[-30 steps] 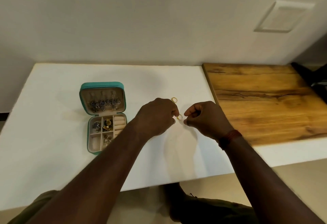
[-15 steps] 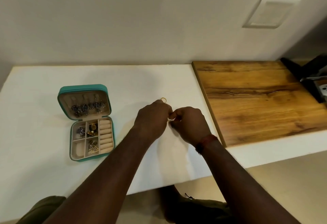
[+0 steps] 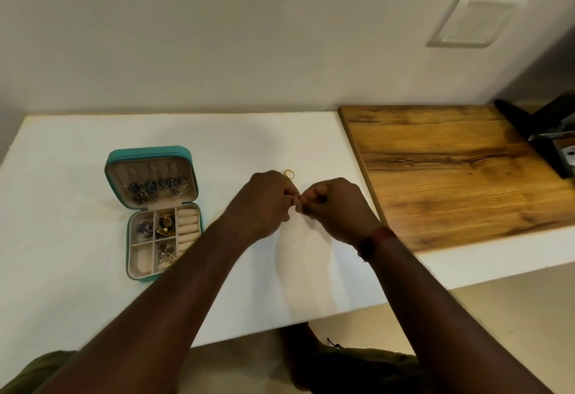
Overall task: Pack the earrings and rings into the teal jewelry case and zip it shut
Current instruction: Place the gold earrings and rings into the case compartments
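Head view: case [image 3: 155, 207] open, mostly filled; both my grips [image 3: 264, 204] [image 3: 337, 207] pinch one small ring [image 3: 298, 203], another ring [image 3: 288, 173] waits mid-counter.

Both hands meet over the white bench [image 3: 93, 284], the left hand [image 3: 264, 204] and right hand [image 3: 337, 210] curled knuckle to knuckle, pinching a tiny gold piece [image 3: 298, 202] between their fingertips, too small to tell what it is. Just behind the left hand a gold ring [image 3: 288, 173] lies on the bench. Off to the left the teal jewelry case [image 3: 152, 204] sits open, blue earrings [image 3: 158, 186] hanging in its upright lid, more pieces in its compartments, while a wooden board [image 3: 451, 169] lies to the right.
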